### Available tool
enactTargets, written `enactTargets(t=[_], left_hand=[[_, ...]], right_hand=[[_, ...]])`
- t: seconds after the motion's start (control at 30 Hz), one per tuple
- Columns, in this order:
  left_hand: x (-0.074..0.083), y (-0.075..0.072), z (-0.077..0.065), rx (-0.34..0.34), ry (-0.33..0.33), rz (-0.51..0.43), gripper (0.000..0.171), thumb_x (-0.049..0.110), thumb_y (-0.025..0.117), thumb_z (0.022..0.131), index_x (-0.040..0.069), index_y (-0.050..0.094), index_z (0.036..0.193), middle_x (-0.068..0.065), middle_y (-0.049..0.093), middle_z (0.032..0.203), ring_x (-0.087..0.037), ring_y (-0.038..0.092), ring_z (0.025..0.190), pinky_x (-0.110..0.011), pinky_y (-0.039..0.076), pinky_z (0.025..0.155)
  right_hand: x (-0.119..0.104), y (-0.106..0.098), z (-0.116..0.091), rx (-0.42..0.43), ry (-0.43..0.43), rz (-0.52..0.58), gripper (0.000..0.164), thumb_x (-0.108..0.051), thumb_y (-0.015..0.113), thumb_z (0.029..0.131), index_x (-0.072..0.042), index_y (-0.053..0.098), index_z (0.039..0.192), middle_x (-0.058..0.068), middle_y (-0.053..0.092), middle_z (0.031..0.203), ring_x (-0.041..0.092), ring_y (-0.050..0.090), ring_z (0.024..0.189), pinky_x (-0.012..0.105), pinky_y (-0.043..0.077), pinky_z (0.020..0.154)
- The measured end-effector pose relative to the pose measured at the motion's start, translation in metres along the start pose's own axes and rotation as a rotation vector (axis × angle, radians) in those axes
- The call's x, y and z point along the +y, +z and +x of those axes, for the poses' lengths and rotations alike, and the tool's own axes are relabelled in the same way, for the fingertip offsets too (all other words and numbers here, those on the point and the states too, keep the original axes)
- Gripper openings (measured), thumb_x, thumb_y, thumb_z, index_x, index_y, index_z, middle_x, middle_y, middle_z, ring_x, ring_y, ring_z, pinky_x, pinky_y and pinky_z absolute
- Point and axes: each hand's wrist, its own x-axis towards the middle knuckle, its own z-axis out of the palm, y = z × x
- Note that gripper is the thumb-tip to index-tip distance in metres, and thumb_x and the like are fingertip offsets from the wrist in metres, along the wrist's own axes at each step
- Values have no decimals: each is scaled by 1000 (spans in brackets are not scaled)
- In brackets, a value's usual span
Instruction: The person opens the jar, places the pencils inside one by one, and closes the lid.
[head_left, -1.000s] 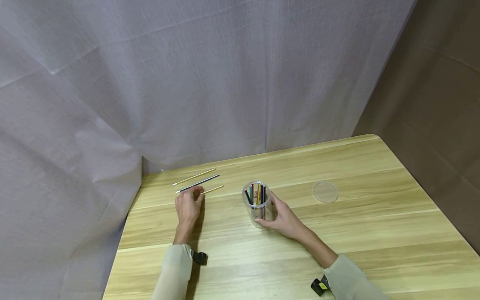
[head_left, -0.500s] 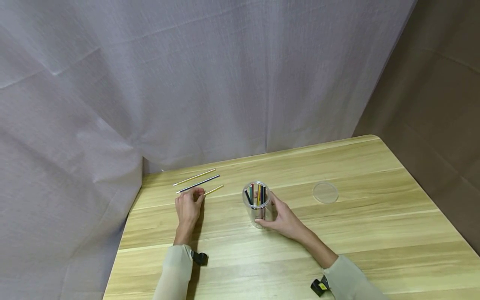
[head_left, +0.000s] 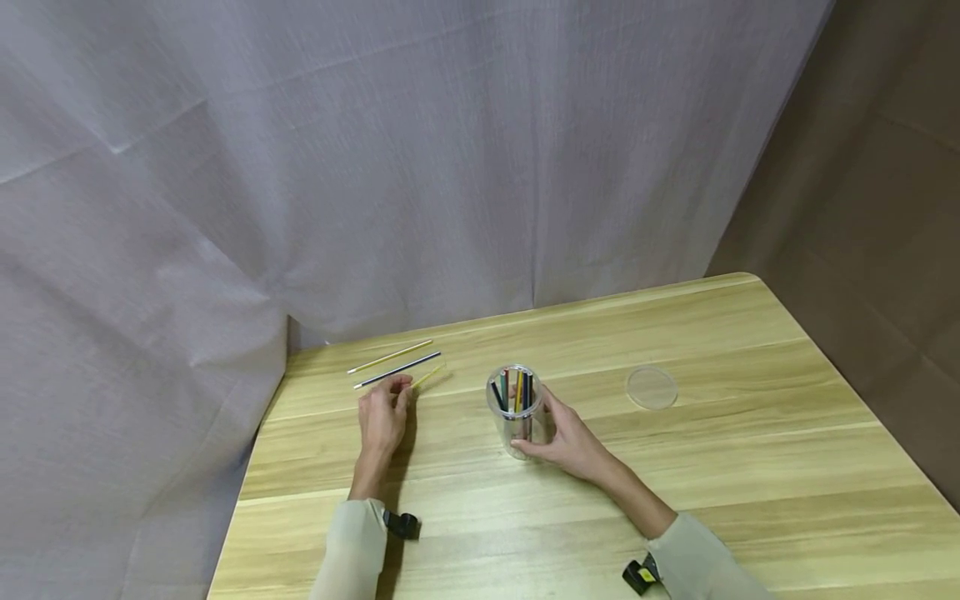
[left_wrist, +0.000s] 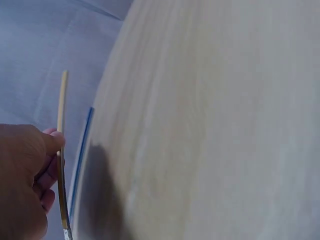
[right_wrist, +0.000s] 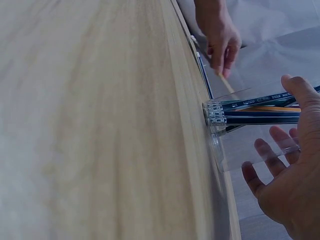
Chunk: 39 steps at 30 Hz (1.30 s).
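My left hand (head_left: 383, 423) pinches a yellow pencil (left_wrist: 61, 110) between thumb and fingers; in the head view its far end blurs and points up and right. Just beyond that hand a dark blue pencil (head_left: 405, 367) lies on the table, with another yellow pencil (head_left: 390, 357) behind it. My right hand (head_left: 567, 439) grips a clear plastic jar (head_left: 506, 432) from the right, thumb in front. The jar stands upright, mouth up, and several pencils (right_wrist: 260, 120) in dark, green, red and yellow colours stand inside it.
A clear round lid (head_left: 652, 387) lies flat on the wooden table (head_left: 720, 467), right of the jar. Grey cloth (head_left: 420, 167) hangs behind the table's back edge, and a brown drape (head_left: 877, 192) hangs at the right.
The yellow pencil in my left hand has tilted, its far end rising from the table. My right hand and the jar have stayed put.
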Motion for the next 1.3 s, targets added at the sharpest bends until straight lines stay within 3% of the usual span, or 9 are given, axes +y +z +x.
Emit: enactTargets(t=[0.27, 0.43, 0.6, 0.83, 1.0, 1.17, 1.3], left_hand=[[28, -8, 5, 66, 75, -145, 20, -1, 73, 98, 4, 76, 117, -8, 75, 102, -27, 72, 94, -46, 54, 77], [50, -14, 11, 104, 173, -245, 20, -3, 67, 101, -1, 74, 120, -14, 74, 111, -30, 70, 99, -48, 56, 87], [78, -21, 14, 114, 207, -386, 21, -3, 63, 104, -3, 72, 123, -18, 73, 116, -29, 66, 101, -30, 51, 90], [116, -31, 16, 86, 154, -567, 21, 1, 61, 106, -4, 71, 124, -14, 73, 115, -22, 62, 91, -22, 49, 81], [140, -37, 16, 43, 103, -697, 20, 0, 61, 106, -9, 68, 122, -19, 72, 118, -19, 65, 98, -23, 52, 87], [157, -41, 18, 11, 96, -831, 20, -5, 57, 106, -17, 62, 121, -27, 67, 113, -14, 66, 101, -25, 54, 92], [170, -46, 18, 7, 81, -897, 20, -4, 56, 107, -18, 60, 121, -17, 68, 110, -20, 66, 100, -26, 53, 92]], right_hand=[[0, -1, 1, 1, 1, 0, 102, -25, 92, 85, -3, 32, 165, 22, 54, 154, 43, 46, 145, 62, 31, 119], [0, -1, 1, 4, -8, -8, 102, -25, 92, 85, -3, 32, 165, 22, 53, 154, 43, 45, 146, 62, 30, 120], [0, -1, 1, 1, -16, -12, 102, -25, 92, 85, -4, 32, 165, 22, 54, 154, 43, 46, 146, 62, 31, 120], [0, -2, 1, -10, -23, -8, 102, -23, 92, 85, -4, 31, 165, 22, 53, 154, 42, 47, 145, 61, 33, 119], [0, -2, 1, -13, -19, -8, 102, -23, 92, 85, -4, 31, 165, 20, 52, 156, 40, 44, 148, 59, 30, 121], [1, -2, 2, -13, -19, -8, 102, -23, 92, 85, -4, 31, 165, 20, 51, 157, 40, 42, 149, 59, 28, 122], [1, -2, 2, -13, -18, -4, 102, -22, 92, 85, -4, 31, 165, 20, 52, 156, 40, 43, 148, 58, 29, 122]])
